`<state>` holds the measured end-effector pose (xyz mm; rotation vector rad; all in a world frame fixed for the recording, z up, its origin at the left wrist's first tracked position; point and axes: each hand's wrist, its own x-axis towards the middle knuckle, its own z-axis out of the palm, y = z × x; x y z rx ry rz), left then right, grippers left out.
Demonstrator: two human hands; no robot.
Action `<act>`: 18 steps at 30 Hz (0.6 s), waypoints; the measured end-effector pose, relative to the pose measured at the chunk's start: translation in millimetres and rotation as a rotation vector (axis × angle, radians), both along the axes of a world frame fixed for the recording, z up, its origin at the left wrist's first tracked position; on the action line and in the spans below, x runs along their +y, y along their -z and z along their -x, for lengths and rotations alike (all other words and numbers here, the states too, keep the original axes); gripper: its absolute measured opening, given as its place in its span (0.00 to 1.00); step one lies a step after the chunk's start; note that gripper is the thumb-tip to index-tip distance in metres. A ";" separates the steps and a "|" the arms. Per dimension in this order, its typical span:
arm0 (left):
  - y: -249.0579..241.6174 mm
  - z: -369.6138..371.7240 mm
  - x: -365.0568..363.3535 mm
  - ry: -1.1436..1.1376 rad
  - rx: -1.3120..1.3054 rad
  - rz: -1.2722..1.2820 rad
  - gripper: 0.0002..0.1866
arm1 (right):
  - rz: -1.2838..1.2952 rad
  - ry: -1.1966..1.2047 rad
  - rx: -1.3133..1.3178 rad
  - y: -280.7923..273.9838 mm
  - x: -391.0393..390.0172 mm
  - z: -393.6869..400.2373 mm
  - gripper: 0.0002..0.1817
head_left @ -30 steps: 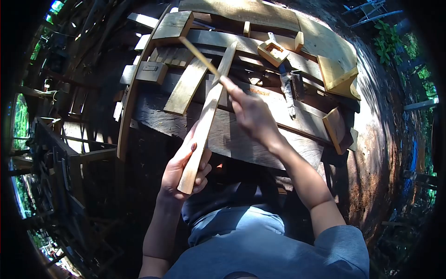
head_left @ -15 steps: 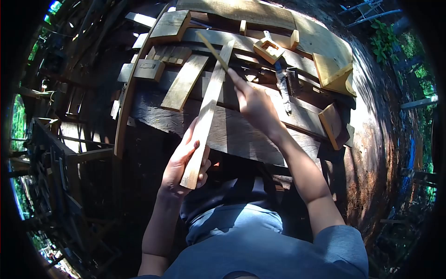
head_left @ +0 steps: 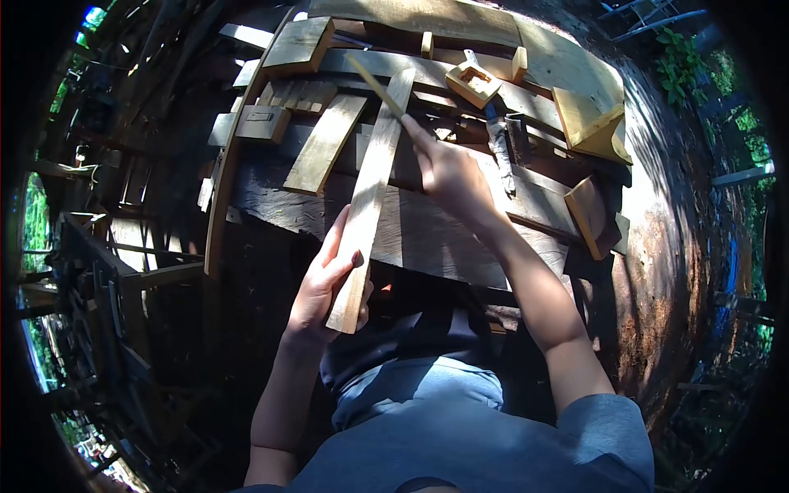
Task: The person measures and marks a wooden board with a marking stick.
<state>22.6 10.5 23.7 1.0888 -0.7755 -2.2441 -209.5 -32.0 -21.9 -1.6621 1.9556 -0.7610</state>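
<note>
My left hand [head_left: 320,289] grips the lower end of a long wooden batten [head_left: 371,189], thumb on its upper side and fingers wrapped beneath. The batten points away from me, its far end overlapping the boards on the workbench. My right hand [head_left: 452,177] is closed on a thin yellowish stick [head_left: 375,85], its index finger stretched along it. That stick slants up and left across the batten's far part. Left of the batten lies a short board [head_left: 327,144], partly sunlit. A worn-handled tool [head_left: 499,152] rests just beyond my right hand.
Boards and offcuts cover the plywood-topped bench [head_left: 275,197]. A small hollowed wooden block [head_left: 474,84] sits at the back. Angled wood pieces [head_left: 593,127] are at the right, and a thick wood block [head_left: 300,45] at the upper left. A long plank [head_left: 226,181] runs down the left side.
The batten has rolled slightly in my left hand, so more of its narrow side shows near the lower end. My right hand and the stick stay nearly in place.
</note>
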 end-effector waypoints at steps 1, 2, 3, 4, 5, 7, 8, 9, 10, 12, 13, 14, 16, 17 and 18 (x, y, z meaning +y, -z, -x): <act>4.6 0.4 0.0 -0.029 -0.014 0.002 0.44 | -0.054 0.075 0.072 -2.9 -18.9 7.1 0.26; 5.9 -1.2 0.6 -0.061 -0.032 0.001 0.44 | 0.015 0.082 0.083 13.9 -35.9 15.2 0.26; -0.5 -9.0 -0.5 -0.016 0.070 -0.068 0.40 | 0.011 0.068 0.074 10.3 -33.4 14.3 0.27; -2.3 -2.3 -0.7 -0.033 -0.025 -0.002 0.44 | 0.007 0.052 0.068 2.5 -27.7 11.3 0.27; 2.7 -4.2 -2.7 -0.029 -0.001 0.009 0.44 | 0.009 -0.022 0.048 -4.6 -11.8 6.3 0.28; 8.0 -4.4 -0.2 -0.038 0.024 -0.004 0.44 | 0.048 -0.130 0.055 -8.1 33.4 -13.0 0.31; 2.8 -0.8 1.6 -0.072 -0.006 -0.028 0.44 | 0.090 -0.154 0.076 -6.2 54.6 -22.0 0.32; 1.0 2.2 2.0 -0.099 -0.034 -0.044 0.43 | 0.099 -0.164 0.044 -11.7 66.8 -25.1 0.32; 3.4 1.9 2.4 -0.091 -0.035 -0.051 0.43 | 0.091 -0.157 0.043 -9.9 63.5 -22.4 0.32; 5.2 0.1 3.9 -0.052 0.030 0.000 0.43 | -0.042 -0.142 -0.061 -7.9 40.7 -10.7 0.34; 2.5 2.0 3.7 -0.074 0.012 -0.016 0.43 | 0.024 -0.096 -0.030 -6.5 21.0 -6.5 0.31; 2.0 2.0 2.8 -0.070 0.016 -0.003 0.43 | -0.039 -0.055 -0.007 -6.0 1.1 -3.0 0.29; 5.8 -3.5 1.3 -0.042 -0.010 0.012 0.43 | 0.026 0.056 0.132 -1.1 -29.4 0.9 0.28; 9.4 -4.6 1.1 -0.043 -0.008 0.018 0.42 | 0.037 0.050 0.130 -1.3 -31.1 1.0 0.28; 9.5 -5.3 1.9 -0.059 0.010 -0.011 0.43 | -0.004 0.043 0.101 -5.5 -29.1 1.5 0.29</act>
